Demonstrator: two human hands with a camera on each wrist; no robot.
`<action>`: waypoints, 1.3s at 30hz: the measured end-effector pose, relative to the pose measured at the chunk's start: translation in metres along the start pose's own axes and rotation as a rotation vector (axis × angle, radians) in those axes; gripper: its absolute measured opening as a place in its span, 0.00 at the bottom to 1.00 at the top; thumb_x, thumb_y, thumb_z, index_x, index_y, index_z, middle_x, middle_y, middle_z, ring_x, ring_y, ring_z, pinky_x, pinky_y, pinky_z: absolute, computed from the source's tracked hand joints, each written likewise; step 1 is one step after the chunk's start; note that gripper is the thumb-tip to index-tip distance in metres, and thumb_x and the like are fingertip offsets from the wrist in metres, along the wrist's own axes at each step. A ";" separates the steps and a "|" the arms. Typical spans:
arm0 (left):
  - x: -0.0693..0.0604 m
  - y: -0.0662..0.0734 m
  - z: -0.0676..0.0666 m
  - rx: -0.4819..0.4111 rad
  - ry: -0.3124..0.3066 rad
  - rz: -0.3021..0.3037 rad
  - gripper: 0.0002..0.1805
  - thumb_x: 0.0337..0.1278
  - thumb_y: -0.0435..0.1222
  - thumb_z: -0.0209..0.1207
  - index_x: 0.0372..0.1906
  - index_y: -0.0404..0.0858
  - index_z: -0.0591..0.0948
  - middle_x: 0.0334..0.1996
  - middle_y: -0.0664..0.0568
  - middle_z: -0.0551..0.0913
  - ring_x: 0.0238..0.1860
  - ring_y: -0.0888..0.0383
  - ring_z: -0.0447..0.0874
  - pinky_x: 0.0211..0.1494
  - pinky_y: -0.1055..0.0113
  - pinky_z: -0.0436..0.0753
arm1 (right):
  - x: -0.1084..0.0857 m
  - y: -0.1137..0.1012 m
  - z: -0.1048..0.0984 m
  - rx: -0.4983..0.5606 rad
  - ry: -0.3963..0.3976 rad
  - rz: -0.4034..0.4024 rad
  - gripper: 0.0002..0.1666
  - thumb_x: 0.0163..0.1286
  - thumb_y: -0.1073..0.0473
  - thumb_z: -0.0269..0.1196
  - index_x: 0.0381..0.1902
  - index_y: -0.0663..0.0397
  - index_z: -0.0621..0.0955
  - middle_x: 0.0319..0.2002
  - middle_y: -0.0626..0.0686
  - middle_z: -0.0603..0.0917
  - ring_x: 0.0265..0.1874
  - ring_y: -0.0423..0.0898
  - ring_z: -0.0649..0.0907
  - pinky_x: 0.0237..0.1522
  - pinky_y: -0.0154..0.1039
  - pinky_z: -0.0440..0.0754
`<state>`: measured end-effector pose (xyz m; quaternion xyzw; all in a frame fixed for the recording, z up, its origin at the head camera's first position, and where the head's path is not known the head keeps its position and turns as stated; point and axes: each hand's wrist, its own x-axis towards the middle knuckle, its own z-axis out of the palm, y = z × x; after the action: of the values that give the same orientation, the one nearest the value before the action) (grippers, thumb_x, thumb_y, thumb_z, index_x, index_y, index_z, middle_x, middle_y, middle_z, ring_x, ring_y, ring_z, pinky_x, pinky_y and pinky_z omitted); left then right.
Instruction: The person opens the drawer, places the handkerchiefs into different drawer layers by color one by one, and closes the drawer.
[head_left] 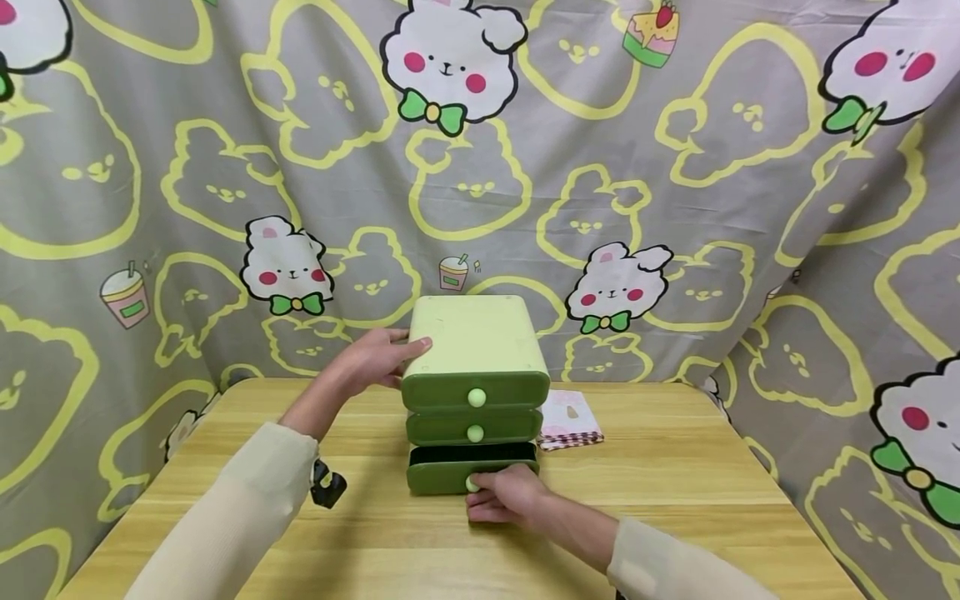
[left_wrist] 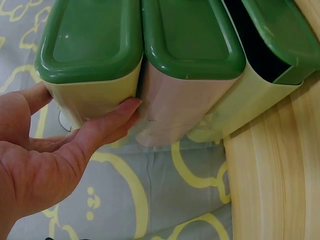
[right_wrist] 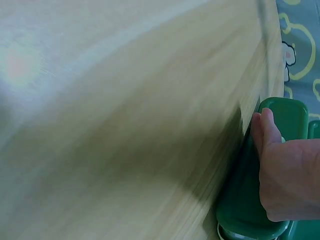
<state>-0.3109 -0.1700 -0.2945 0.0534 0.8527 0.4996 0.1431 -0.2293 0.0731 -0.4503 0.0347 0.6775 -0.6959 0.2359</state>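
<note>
A small three-drawer organizer (head_left: pixel 480 333) with a pale yellow-green top and green drawer fronts stands on the table. Its bottom drawer (head_left: pixel 438 479) is pulled partly out, with a dark gap behind its front. My right hand (head_left: pixel 512 493) pinches the round, light-green knob (head_left: pixel 471 482) of that drawer. At the organizer's upper left side is my left hand (head_left: pixel 372 358), thumb by the top edge and straight fingers against the side wall. The left wrist view shows this hand flat along the top drawer's casing (left_wrist: pixel 95 95). The upper two drawers are closed.
A folded cloth (head_left: pixel 570 417) with a checked edge lies just right of the organizer. Behind the wooden table (head_left: pixel 660 500) hangs a grey curtain (head_left: pixel 360 192) with cartoon figures. A black strap piece (head_left: pixel 327 485) hangs at my left wrist.
</note>
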 end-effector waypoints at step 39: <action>-0.001 0.001 0.001 -0.019 -0.011 -0.009 0.45 0.74 0.55 0.53 0.81 0.34 0.51 0.62 0.37 0.80 0.60 0.47 0.82 0.58 0.55 0.85 | -0.062 0.022 0.007 -0.063 -0.023 0.139 0.17 0.75 0.59 0.62 0.43 0.73 0.86 0.34 0.58 0.90 0.29 0.42 0.90 0.39 0.36 0.89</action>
<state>-0.3097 -0.1692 -0.2943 0.0509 0.8473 0.5067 0.1504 -0.1643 0.0843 -0.4474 0.0661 0.6922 -0.6564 0.2925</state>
